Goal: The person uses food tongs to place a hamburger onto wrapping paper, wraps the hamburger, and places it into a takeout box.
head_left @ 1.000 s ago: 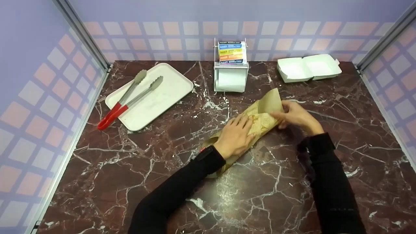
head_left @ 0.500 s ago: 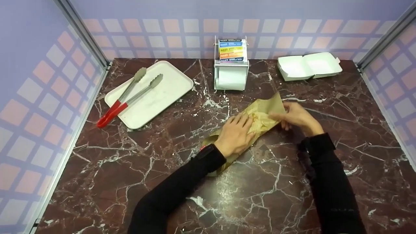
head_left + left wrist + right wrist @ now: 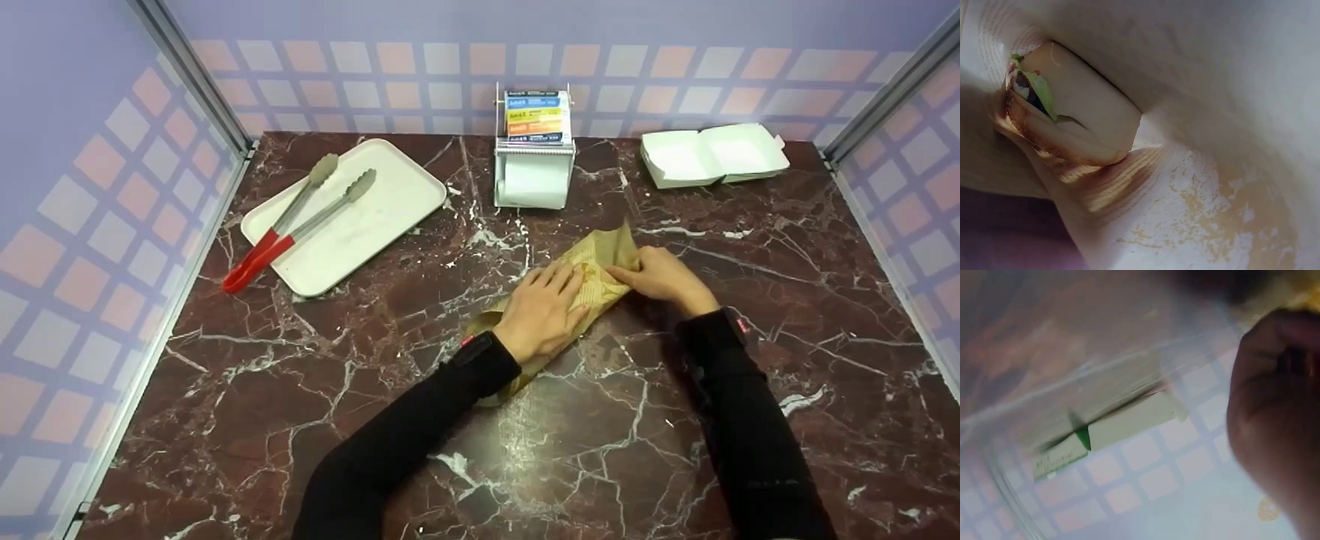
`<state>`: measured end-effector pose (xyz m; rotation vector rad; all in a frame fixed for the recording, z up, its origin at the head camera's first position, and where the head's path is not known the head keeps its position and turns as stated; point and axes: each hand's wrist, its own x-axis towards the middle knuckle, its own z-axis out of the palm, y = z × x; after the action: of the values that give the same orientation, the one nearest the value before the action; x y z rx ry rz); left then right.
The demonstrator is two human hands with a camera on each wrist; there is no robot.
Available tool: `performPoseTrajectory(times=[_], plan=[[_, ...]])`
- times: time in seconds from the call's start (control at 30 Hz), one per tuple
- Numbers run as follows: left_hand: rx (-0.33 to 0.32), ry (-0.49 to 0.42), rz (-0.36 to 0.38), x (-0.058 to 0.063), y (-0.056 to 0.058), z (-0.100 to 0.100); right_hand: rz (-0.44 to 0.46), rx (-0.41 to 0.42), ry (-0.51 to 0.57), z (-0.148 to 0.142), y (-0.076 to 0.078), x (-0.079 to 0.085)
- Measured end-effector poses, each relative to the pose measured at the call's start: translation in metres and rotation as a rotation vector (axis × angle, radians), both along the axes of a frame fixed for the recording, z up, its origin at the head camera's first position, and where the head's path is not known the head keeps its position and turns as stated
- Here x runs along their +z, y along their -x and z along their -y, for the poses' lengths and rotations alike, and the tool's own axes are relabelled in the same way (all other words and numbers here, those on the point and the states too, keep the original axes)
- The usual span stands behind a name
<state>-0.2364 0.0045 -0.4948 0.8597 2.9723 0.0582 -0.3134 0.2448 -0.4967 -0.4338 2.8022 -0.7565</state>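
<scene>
Printed brown wrapping paper point(image 3: 600, 259) lies diagonally on the marble table, rolled round a filled sandwich point(image 3: 1086, 107). In the left wrist view the sandwich shows inside the paper's open near end, with lettuce and dark filling at its cut side. My left hand point(image 3: 541, 311) rests flat across the middle of the wrap, fingers extended. At the far right end, my right hand point(image 3: 664, 277) pinches the paper between thumb and fingers, and a corner of it stands up beyond them. In the right wrist view the right hand's fingertips are mostly hidden.
To the left, red-handled tongs point(image 3: 259, 262) lie across a white tray point(image 3: 390, 217). A dispenser point(image 3: 534, 176) with a white roll and coloured labels stands behind the wrap. An opened white takeout box point(image 3: 716, 157) sits at the back right, near the tiled wall.
My right hand has moved left and slightly nearer, pushing the paper's far end inward. The raised corner has come down and left. My left hand has stayed in place.
</scene>
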Motion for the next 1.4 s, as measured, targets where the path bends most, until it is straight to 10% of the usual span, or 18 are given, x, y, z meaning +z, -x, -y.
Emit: performPoseTrajectory(times=[0.2, 0.53, 0.7, 0.93, 1.4], plan=[[-0.008, -0.029, 0.003, 0.000, -0.001, 0.000, -0.075, -0.003, 0.153, 0.005, -0.014, 0.003], [-0.007, -0.014, -0.001, -0.001, 0.000, 0.003, 0.303, 0.019, 0.648, 0.007, -0.014, 0.015], [0.005, 0.012, -0.041, -0.001, -0.002, 0.006, 0.381, -0.185, 0.600, 0.017, 0.005, 0.019], [0.004, -0.016, -0.023, -0.001, -0.001, 0.002, 0.002, -0.245, 0.122, 0.011, 0.017, 0.017], [-0.006, -0.005, -0.009, -0.002, -0.002, 0.001, -0.269, -0.006, 0.175, -0.015, 0.007, 0.009]])
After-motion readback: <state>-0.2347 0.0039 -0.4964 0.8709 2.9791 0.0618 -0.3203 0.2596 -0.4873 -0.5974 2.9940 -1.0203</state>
